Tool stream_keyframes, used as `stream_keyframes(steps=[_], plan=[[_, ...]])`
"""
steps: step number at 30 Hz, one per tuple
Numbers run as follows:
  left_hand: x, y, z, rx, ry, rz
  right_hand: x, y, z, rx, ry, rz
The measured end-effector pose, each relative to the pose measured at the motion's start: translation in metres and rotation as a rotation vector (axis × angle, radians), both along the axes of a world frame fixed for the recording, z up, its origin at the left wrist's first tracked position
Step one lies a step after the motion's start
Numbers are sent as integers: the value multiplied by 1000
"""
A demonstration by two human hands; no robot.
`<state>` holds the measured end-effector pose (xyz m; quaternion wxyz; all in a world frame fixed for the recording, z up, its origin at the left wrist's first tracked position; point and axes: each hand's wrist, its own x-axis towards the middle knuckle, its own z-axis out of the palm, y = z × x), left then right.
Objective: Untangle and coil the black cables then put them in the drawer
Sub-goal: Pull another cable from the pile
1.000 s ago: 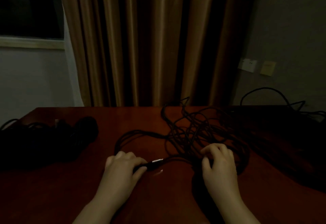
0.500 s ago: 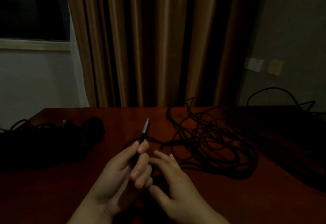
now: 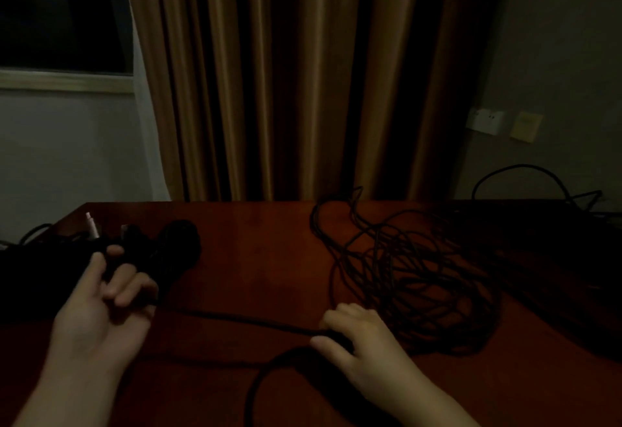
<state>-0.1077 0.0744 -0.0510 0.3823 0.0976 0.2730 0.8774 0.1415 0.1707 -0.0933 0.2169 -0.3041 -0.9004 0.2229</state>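
Nearby, dark bundle [image 3: 161, 251] far left, tangled cables [image 3: 414, 278] right, curtain [image 3: 286, 73] behind.

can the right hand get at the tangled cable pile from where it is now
Probably yes: the right hand, pinching a cable strand, sits at the near edge of the tangled cable pile, with nothing between them.

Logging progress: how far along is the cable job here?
Early. Possibly done: a dark bundle lies at the table's left, too dim to confirm. In hand: left hand holds the plug end, right hand grips the cable stretched between them. Left: the tangled pile is uncoiled; no drawer in view.
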Motion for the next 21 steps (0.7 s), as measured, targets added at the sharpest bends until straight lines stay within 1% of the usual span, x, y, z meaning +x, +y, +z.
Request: stream_keyframes(steps=[1,2,5,7,8,10,12,13,15,16,18,19,20,21], plan=[[4,0,1,-9,14,-49,-1,-1,0,-24,12,13],[10,2,0,-61,65,-88,-2,-3,2,-51,29,31],[38,18,0,-273,271,-149,-8,-11,9,-114,62,88],[52,26,1,-304,314,-145,-12,-16,12,-138,76,95],[53,26,1,-299,301,-138,-12,-18,15,-136,58,91],[52,24,2,-269,214,-146,-10,-17,13,-75,-40,85],[56,22,2,-218,100,-231,-11,-16,13,7,-127,104],[61,22,3,-193,56,-292,-14,-17,13,7,-133,128],[72,25,0,-180,36,-369,-22,-21,13,-67,-64,173],[73,27,-1,-203,65,-352,-24,-22,12,-117,-38,168],[69,30,-3,-272,160,-218,-22,-23,16,-161,-27,142],[65,30,-4,-309,215,-144,-19,-24,20,-161,-51,129],[60,31,-6,-363,291,-78,-16,-25,25,-138,-91,115],[58,31,-8,-447,422,-18,-14,-27,30,-86,-139,102]])
